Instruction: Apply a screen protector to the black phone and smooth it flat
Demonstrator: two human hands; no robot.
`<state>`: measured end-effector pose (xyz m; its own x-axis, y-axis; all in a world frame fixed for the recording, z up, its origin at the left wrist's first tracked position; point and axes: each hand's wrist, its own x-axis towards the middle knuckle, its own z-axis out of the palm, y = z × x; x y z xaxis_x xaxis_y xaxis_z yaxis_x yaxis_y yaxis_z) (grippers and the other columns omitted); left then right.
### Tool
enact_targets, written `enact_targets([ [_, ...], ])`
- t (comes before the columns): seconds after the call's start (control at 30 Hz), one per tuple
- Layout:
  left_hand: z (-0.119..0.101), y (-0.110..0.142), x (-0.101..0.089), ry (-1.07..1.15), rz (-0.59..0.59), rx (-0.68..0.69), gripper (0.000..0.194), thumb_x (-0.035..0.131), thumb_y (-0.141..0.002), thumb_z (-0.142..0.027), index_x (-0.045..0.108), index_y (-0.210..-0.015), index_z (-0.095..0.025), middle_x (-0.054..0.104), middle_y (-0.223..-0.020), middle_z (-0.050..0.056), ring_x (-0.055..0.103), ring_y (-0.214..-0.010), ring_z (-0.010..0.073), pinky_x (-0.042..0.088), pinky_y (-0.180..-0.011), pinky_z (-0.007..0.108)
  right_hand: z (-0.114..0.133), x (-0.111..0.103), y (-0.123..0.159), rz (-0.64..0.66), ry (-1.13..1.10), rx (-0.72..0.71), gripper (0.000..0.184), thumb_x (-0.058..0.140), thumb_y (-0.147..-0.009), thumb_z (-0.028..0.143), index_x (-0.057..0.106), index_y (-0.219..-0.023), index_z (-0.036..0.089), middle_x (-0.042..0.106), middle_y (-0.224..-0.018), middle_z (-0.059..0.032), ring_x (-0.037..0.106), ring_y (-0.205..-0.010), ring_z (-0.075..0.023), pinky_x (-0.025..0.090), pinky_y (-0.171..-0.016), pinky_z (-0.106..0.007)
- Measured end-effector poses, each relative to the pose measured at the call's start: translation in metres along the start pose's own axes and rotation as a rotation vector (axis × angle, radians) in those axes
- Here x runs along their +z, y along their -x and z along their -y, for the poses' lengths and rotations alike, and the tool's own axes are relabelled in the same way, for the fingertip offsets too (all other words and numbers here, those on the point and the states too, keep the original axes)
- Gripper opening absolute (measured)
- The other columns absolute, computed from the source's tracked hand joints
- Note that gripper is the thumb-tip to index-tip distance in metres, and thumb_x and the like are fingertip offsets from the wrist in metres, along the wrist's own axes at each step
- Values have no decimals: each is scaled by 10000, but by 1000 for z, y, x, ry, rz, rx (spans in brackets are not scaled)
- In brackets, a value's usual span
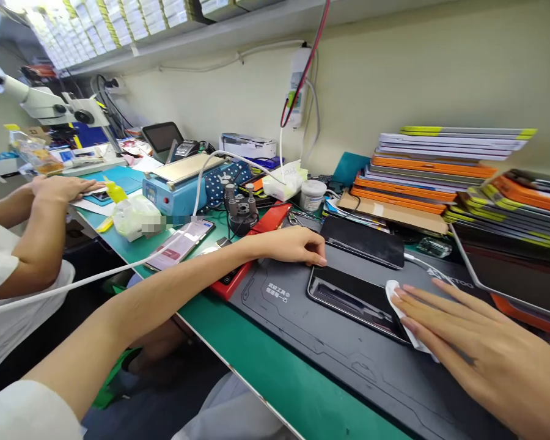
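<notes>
A black-screened phone (343, 293) lies face up on a dark grey work mat (275, 311). My right hand (476, 342) presses a folded white wipe (396, 296) onto the phone's right end, its fingers stretched out over the wipe. At the phone's upper left corner, my left hand (293, 244) rests with curled fingers, its fingertips by the edge; nothing shows inside them. Just behind lies a second dark phone (364, 240), with a white cable (421, 261) near its right end.
Stacked orange and grey boxes (407, 177) stand at the back right, beside a tablet-like panel (508, 269). Left of the mat are a red device (229, 281), a lit phone (181, 244) and a blue machine (178, 192). A co-worker's hand (66, 186) rests farther left.
</notes>
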<state>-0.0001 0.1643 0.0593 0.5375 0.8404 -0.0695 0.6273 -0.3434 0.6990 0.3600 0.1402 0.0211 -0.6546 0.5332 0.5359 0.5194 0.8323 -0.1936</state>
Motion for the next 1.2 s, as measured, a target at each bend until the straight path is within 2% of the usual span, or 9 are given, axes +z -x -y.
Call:
enact_targets([
  [0.13, 7, -1, 4, 4, -19, 19, 151, 719, -959, -325, 727, -929, -177, 776, -909, 14, 708, -859, 161, 491, -782, 244, 27, -25, -10, 159, 79, -168, 315, 557, -1063, 383, 795, -1270, 396, 811, -1240, 24, 791, -1144, -303, 498, -1249, -584],
  [0.23, 10, -1, 7, 10, -22, 32, 147, 715, -942, -330, 733, -904, -189, 767, -869, -4, 695, -813, 154, 471, -759, 244, 41, -31, -11, 268, 162, -178, 337, 519, -1087, 348, 794, -1279, 314, 793, -1276, -4, 785, -1161, -293, 479, -1264, -587],
  [0.33, 12, 1, 8, 5, -22, 32, 161, 709, -932, -356, 738, -900, -201, 762, -848, -12, 683, -786, 155, 457, -740, 246, 43, -30, -12, 270, 249, -123, 368, 485, -1110, 316, 776, -1319, 231, 741, -1360, -48, 730, -1266, -316, 501, -1238, -603],
  [0.4, 13, 1, 9, -5, -23, 26, 188, 698, -937, -388, 741, -914, -207, 765, -862, -11, 685, -791, 159, 454, -727, 245, 44, -32, -13, 294, 237, -108, 378, 464, -1119, 300, 775, -1323, 227, 731, -1372, -39, 715, -1288, -309, 517, -1225, -590],
  [0.57, 14, 0, 9, -23, -16, 26, 191, 683, -943, -387, 739, -920, -205, 758, -852, -12, 686, -789, 155, 457, -729, 238, 58, -38, -15, 301, 258, -155, 343, 493, -1105, 262, 819, -1210, 257, 805, -1233, -11, 791, -1145, -266, 500, -1249, -563],
  [0.77, 13, -1, 7, -8, -9, 36, 155, 672, -933, -323, 707, -882, -181, 730, -812, -1, 648, -747, 151, 446, -713, 244, 57, -28, -20, 270, 378, -206, 362, 457, -1124, 243, 767, -1284, 145, 761, -1345, -75, 739, -1257, -301, 515, -1220, -588],
  [0.93, 12, -2, 6, 13, -3, 45, 148, 671, -932, -309, 712, -882, -177, 727, -803, -1, 654, -746, 148, 456, -722, 240, 66, -31, -18, 275, 355, -236, 348, 463, -1134, 267, 796, -1184, 179, 819, -1240, -32, 785, -1158, -212, 438, -1293, -466],
  [1.1, 13, -3, 4, 55, 5, 24, 137, 680, -922, -300, 717, -876, -176, 728, -809, -1, 654, -768, 149, 457, -736, 234, 50, -24, -22, 242, 475, -323, 400, 413, -1150, 288, 762, -1249, 120, 788, -1312, -98, 772, -1194, -271, 424, -1283, -559],
  [1.2, 10, -2, 3, 76, 2, 10, 133, 650, -935, -278, 719, -889, -174, 724, -796, -3, 648, -763, 146, 459, -743, 234, 49, -27, -25, 245, 488, -356, 411, 404, -1155, 294, 789, -1162, 149, 825, -1221, -64, 782, -1163, -245, 352, -1328, -515],
])
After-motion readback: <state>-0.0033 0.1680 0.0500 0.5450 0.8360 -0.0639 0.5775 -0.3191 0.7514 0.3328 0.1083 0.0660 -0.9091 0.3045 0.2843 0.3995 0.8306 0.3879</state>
